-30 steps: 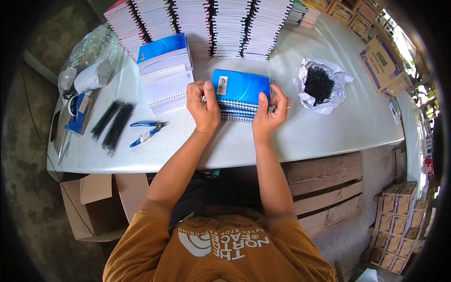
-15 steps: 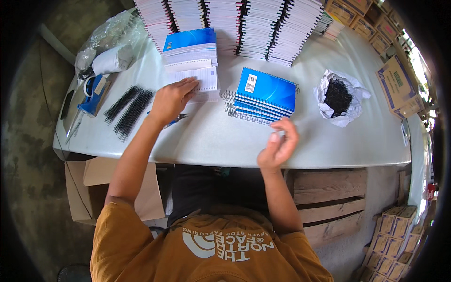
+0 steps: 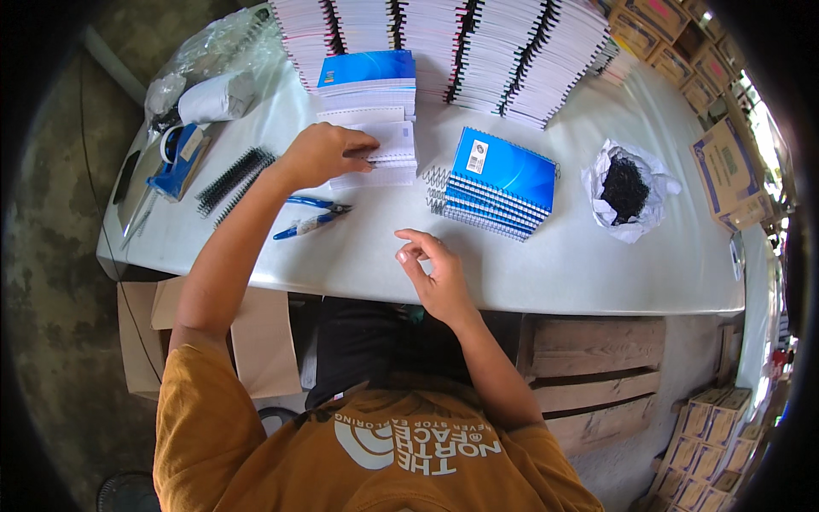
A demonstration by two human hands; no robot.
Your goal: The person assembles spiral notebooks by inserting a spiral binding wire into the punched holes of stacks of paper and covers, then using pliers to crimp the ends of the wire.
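Note:
My left hand (image 3: pixel 328 155) rests on a pile of white punched sheets (image 3: pixel 394 141), its index finger and thumb apart over the near part of the pages. Behind them lies a thicker paper stack topped by a blue cover (image 3: pixel 367 68). My right hand (image 3: pixel 439 277) hovers over the table's near part, fingers loosely bent and apart, holding nothing. Farther right sits a pile of blue spiral notebooks (image 3: pixel 503 175), with wire coils jutting from its left side. Blue-handled cutting pliers (image 3: pixel 311 224) lie between my left forearm and the notebooks.
Loose black coils (image 3: pixel 235 179) and a blue tape dispenser (image 3: pixel 179 166) lie at the left. Tall rows of bound books (image 3: pixel 435 51) line the back. White paper wrapping black coil scraps (image 3: pixel 627 188) sits at the right. A cardboard box (image 3: pixel 264 341) stands below the table edge.
My right hand has moved left, away from the blue notebooks. My left hand has turned from lying flat over the sheets to having thumb and finger spread. The pliers show more fully.

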